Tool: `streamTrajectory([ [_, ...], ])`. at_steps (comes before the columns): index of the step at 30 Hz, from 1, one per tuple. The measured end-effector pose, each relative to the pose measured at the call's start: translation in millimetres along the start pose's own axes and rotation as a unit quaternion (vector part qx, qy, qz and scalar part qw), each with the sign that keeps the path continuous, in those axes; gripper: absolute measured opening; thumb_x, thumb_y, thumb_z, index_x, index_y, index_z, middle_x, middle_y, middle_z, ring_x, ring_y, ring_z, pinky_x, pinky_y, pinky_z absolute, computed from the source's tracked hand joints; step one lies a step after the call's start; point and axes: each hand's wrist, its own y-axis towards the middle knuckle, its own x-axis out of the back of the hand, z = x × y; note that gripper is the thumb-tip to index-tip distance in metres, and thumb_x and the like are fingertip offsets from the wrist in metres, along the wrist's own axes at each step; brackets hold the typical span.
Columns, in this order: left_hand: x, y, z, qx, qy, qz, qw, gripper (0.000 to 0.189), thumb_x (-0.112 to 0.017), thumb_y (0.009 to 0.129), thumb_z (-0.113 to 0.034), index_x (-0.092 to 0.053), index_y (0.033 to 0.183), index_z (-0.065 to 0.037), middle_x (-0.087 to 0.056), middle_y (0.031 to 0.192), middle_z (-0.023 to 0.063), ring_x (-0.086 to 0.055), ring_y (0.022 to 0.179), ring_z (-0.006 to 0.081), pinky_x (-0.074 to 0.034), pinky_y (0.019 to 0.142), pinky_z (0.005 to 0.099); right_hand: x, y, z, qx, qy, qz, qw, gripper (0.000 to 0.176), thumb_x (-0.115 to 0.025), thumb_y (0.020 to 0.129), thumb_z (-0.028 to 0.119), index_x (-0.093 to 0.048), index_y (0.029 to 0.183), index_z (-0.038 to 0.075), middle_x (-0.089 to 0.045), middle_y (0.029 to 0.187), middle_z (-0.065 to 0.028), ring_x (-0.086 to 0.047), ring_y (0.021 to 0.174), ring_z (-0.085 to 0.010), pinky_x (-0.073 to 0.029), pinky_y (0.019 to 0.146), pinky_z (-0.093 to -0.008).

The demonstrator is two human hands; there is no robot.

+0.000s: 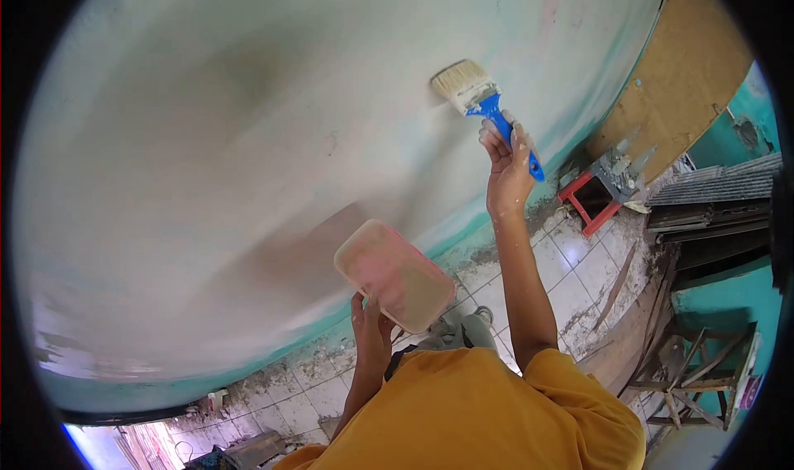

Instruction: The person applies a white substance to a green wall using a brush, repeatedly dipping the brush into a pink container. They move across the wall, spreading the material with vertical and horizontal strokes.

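Note:
My right hand (510, 168) grips a paintbrush (488, 106) by its blue handle, fingers wrapped round it and flecked with white. The brush's wide pale bristles are right at the whitish wall (347, 131), pointing up and to the left. Lower down, my left hand (372, 329) holds a shallow pink tray (395, 273) by its near edge, thumb over the rim. A thin pale coating smears the inside of the tray. The fingers beneath the tray are partly hidden.
A red stool (591, 201) with a grey, spattered top stands on the white tiled floor (571, 255) at right. Beyond it lie stacked corrugated sheets (715, 193) and a wooden frame (695, 375). A brown board (674, 65) leans at the upper right.

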Motion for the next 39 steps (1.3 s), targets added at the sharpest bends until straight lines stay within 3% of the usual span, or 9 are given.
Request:
streamTrajectory([
  [2,1.9,0.0,0.1,0.005,0.003,-0.006,1.000,0.048,-0.055,0.099,-0.027,-0.033,0.134,-0.003,-0.053,0.126,0.0160,-0.061,0.113,0.0254,-0.057,0.088,0.0405,33.0,-5.7,-43.7,-0.027,0.022,-0.015,0.999,0.041,-0.047,0.103,0.028,-0.055,0.128,-0.003,-0.067,0.107,-0.0106,-0.066,0.094,-0.0175,-0.052,0.090,-0.0298],
  [8,8.1,-2.8,-2.0,0.006,0.034,-0.012,0.999,0.049,-0.055,0.099,-0.028,-0.033,0.135,-0.003,-0.052,0.126,0.0160,-0.061,0.112,0.0256,-0.056,0.089,0.0397,147.3,-71.3,-157.9,-0.128,-0.100,-0.118,0.980,0.036,-0.051,0.102,0.027,-0.059,0.121,-0.003,-0.067,0.103,-0.0116,-0.068,0.091,-0.0192,-0.056,0.083,-0.0326],
  [13,6.5,-0.5,0.8,-0.002,0.030,-0.004,1.000,0.050,-0.054,0.099,-0.027,-0.032,0.136,-0.002,-0.052,0.126,0.0163,-0.061,0.112,0.0254,-0.056,0.091,0.0398,141.4,-63.5,-150.8,-0.185,-0.177,-0.155,0.954,0.031,-0.054,0.100,0.023,-0.063,0.115,-0.003,-0.071,0.091,-0.0119,-0.070,0.081,-0.0198,-0.058,0.076,-0.0314],
  [18,-0.9,2.8,-1.7,0.002,0.030,0.005,1.000,0.049,-0.053,0.100,-0.027,-0.032,0.136,-0.003,-0.052,0.126,0.0164,-0.061,0.112,0.0254,-0.056,0.091,0.0400,22.8,-10.3,-32.5,-0.059,-0.161,-0.065,0.983,0.033,-0.053,0.100,0.024,-0.064,0.113,-0.004,-0.071,0.094,-0.0135,-0.069,0.082,-0.0183,-0.057,0.077,-0.0311],
  [22,-5.4,5.0,-2.8,0.008,0.030,0.020,0.999,0.046,-0.052,0.100,-0.025,-0.033,0.135,-0.004,-0.053,0.125,0.0161,-0.061,0.112,0.0257,-0.056,0.090,0.0403,-7.2,8.9,13.0,0.006,-0.055,-0.019,0.998,0.037,-0.049,0.102,0.026,-0.061,0.118,-0.005,-0.069,0.099,-0.0149,-0.068,0.086,-0.0193,-0.055,0.081,-0.0312],
  [26,-5.3,5.1,-3.4,0.001,0.040,0.028,0.999,0.045,-0.052,0.100,-0.025,-0.033,0.135,-0.004,-0.054,0.124,0.0162,-0.061,0.112,0.0261,-0.056,0.089,0.0409,55.8,10.6,-66.0,0.006,0.032,-0.043,0.999,0.036,-0.051,0.102,0.026,-0.059,0.116,-0.006,-0.065,0.111,-0.0158,-0.067,0.088,-0.0201,-0.056,0.079,-0.0340],
  [32,0.6,0.5,-0.5,0.013,0.047,-0.009,0.999,0.046,-0.053,0.099,-0.026,-0.034,0.134,-0.003,-0.054,0.124,0.0166,-0.061,0.112,0.0264,-0.056,0.089,0.0418,189.3,-67.9,-181.3,-0.126,-0.125,-0.120,0.977,0.033,-0.054,0.100,0.025,-0.061,0.113,-0.004,-0.069,0.095,-0.0127,-0.068,0.080,-0.0197,-0.057,0.075,-0.0330],
  [36,2.3,1.1,0.0,0.009,0.038,-0.003,0.999,0.048,-0.055,0.099,-0.028,-0.034,0.134,-0.003,-0.053,0.125,0.0165,-0.061,0.111,0.0265,-0.056,0.088,0.0419,175.6,-69.6,-171.3,-0.157,-0.208,-0.110,0.959,0.031,-0.053,0.100,0.023,-0.066,0.110,-0.003,-0.070,0.092,-0.0104,-0.068,0.078,-0.0184,-0.057,0.075,-0.0325],
  [39,-0.2,0.1,1.3,0.009,0.034,-0.006,0.999,0.049,-0.055,0.099,-0.028,-0.033,0.135,-0.003,-0.053,0.125,0.0166,-0.061,0.111,0.0264,-0.056,0.088,0.0417,99.6,-34.8,-119.9,-0.096,-0.218,-0.091,0.967,0.031,-0.056,0.099,0.023,-0.067,0.109,-0.004,-0.070,0.094,-0.0101,-0.068,0.079,-0.0164,-0.057,0.076,-0.0316],
])
